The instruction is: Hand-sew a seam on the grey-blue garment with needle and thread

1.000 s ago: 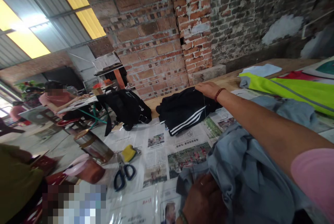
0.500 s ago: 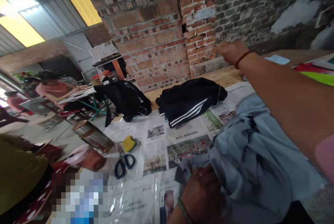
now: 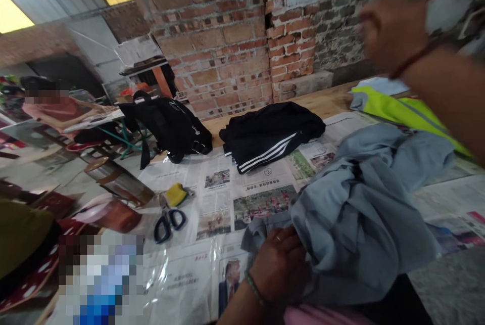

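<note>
My left hand, with a ring and a beaded bracelet, has its fingers closed on a fold of a grey garment at the lower right. The cloth lies bunched over the table edge, and some of the left fingertips are hidden in it. My right hand is raised high at the upper right, apart from the garment. Motion blurs it, but its fingers look curled together as in a pinch; whatever they hold is too small to make out.
Newspaper under clear plastic covers the table. On it are scissors, a yellow sponge-like piece, a metal flask, a reddish cup, a black bag, folded black clothing and a neon-yellow garment. People sit at left.
My right hand has swung up and to the right, uncovering the neon-yellow garment. The left hand keeps its hold on the grey cloth. The view has turned slightly downward and to the right.
</note>
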### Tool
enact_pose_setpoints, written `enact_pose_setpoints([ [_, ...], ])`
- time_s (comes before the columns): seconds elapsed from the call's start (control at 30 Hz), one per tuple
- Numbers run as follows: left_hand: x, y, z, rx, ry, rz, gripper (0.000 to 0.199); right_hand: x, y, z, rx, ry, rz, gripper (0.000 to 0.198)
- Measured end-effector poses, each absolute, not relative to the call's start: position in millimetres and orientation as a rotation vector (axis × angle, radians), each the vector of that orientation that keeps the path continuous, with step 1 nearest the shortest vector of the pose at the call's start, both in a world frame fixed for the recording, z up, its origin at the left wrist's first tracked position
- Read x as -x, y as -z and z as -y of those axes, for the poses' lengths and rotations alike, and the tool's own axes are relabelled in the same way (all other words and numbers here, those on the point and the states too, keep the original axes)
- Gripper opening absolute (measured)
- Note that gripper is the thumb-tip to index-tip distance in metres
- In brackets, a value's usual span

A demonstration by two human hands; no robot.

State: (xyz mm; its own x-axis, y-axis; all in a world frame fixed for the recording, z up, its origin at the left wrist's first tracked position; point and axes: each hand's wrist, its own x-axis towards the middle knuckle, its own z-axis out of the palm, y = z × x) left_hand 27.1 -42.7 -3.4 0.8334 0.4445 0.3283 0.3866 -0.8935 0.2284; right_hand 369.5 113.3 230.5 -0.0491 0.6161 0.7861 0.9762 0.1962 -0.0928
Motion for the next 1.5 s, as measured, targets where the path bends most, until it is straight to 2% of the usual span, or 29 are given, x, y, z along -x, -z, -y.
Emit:
enact_pose_setpoints([
  [0.07,-24.9,3.2,41.6,-2.859,-0.563,-0.663,0.017,-316.2,-171.7,-87.0,1.295,0.501,1.776,0.033],
  [0.17,-18.5,2.4,40.0,-2.86,-0.512,-0.68,0.014,-248.9,-69.8,-42.6,1.155,0.346,1.99,0.019],
  [0.27,-8.5,-2.1,38.6,-2.853,-0.433,-0.723,0.014,-221.1,5.8,-14.2,1.151,-0.032,2.022,0.016],
  [0.37,7.2,-9.8,35.8,-2.823,-0.36,-0.829,0.019,-223.2,38.9,-9.5,1.257,-0.304,1.849,0.017],
  [0.53,47.0,-13.6,27.6,-2.752,-0.339,-1.127,0.035,-230.8,44.6,-15.5,1.289,-0.456,1.744,0.018],
  [0.73,90.7,-14.2,16.9,-2.728,-0.558,-1.37,0.024,-225.2,44.1,-12.9,1.344,-0.47,1.68,0.02],
  [0.9,95.4,-28.6,6.3,-2.758,-0.599,-1.605,0.026,-224.1,43.2,-13.1,1.382,-0.464,1.63,0.021],
  [1.07,78.6,-33.8,3.2,-2.799,-0.472,-2.062,0.045,-225.7,43.4,-16.2,1.462,-0.546,1.504,0.023],
  [1.2,53.5,-32.8,17.1,-2.892,-0.795,-1.559,0.043,-226.5,43.2,-18.6,1.492,-0.643,1.425,0.024],
  [1.3,27.9,-27.6,34.2,-2.934,-0.739,-1.102,0.039,-226.4,41.7,-19.1,1.478,-0.649,1.425,0.024],
  [1.4,3.9,-18.8,45.1,-2.945,-0.607,-0.986,0.04,-225.7,40.9,-18.5,1.459,-0.638,1.426,0.023],
  [1.5,-12.8,-11.4,44.4,-2.909,-0.648,-1.025,0.035,-224.8,42.4,-17.8,1.447,-0.614,1.435,0.021],
])
